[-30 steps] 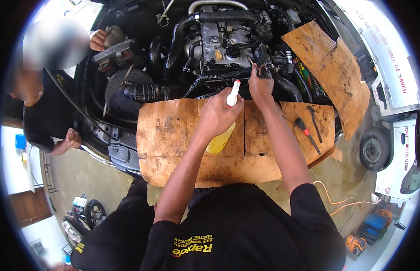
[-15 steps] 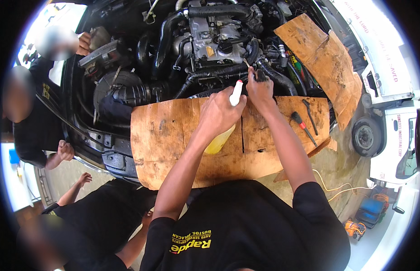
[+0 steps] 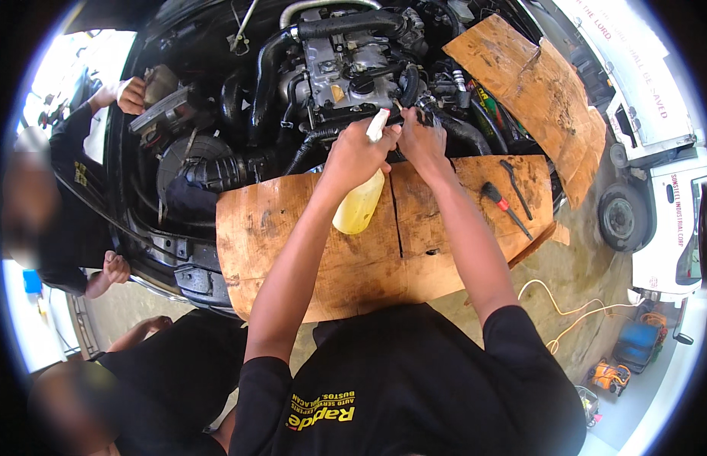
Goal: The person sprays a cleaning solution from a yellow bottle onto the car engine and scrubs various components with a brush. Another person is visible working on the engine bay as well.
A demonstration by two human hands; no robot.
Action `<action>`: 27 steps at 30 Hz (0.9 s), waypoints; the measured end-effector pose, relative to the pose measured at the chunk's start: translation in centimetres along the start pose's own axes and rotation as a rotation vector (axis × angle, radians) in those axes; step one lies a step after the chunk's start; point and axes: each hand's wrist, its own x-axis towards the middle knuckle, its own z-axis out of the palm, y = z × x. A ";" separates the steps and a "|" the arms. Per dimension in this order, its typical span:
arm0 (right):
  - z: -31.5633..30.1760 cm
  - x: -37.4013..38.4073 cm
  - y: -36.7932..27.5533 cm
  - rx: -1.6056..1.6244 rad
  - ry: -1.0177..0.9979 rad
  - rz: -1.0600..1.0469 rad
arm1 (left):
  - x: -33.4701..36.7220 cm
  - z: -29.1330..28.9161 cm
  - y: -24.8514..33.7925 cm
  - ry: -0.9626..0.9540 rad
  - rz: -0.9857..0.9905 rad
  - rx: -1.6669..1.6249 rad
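Note:
My left hand [image 3: 359, 156] is closed round the neck of a spray bottle [image 3: 359, 207] with yellow liquid inside and a white, red-tipped trigger head. The bottle hangs tilted above a stained cardboard sheet [image 3: 315, 262] along the car's front edge. Just right of it, my right hand [image 3: 422, 140] is closed on a thin tool with a pale end [image 3: 398, 103], held over the front of the engine [image 3: 346, 72]. Its kind I cannot make out; something dark shows at my knuckles. A black hose and the round oil cap [image 3: 362, 83] lie close by.
On the cardboard's right rest a red-banded brush [image 3: 505, 209] and a slim black tool [image 3: 516, 188]. Another cardboard piece [image 3: 520, 83] covers the right fender. Co-workers stand at the left, one with a hand [image 3: 131, 96] by the headlight. A yellow hose [image 3: 574, 313] lies on the floor.
My view has shifted a little. Both hands have moved slightly left and my left hand's bottle stands more upright, showing more of its yellow body. The near-left co-worker's arm has lowered.

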 end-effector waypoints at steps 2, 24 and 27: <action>0.0 -0.1 0.2 0.098 -0.050 0.098 | 0.9 0.3 0.6 -0.001 -0.048 0.009; -3.2 7.1 6.4 -0.085 0.190 -0.307 | 1.7 0.4 1.5 -0.018 -0.176 0.078; -3.4 11.1 8.6 0.025 -0.055 -0.191 | 1.2 0.3 1.2 0.008 -0.126 0.083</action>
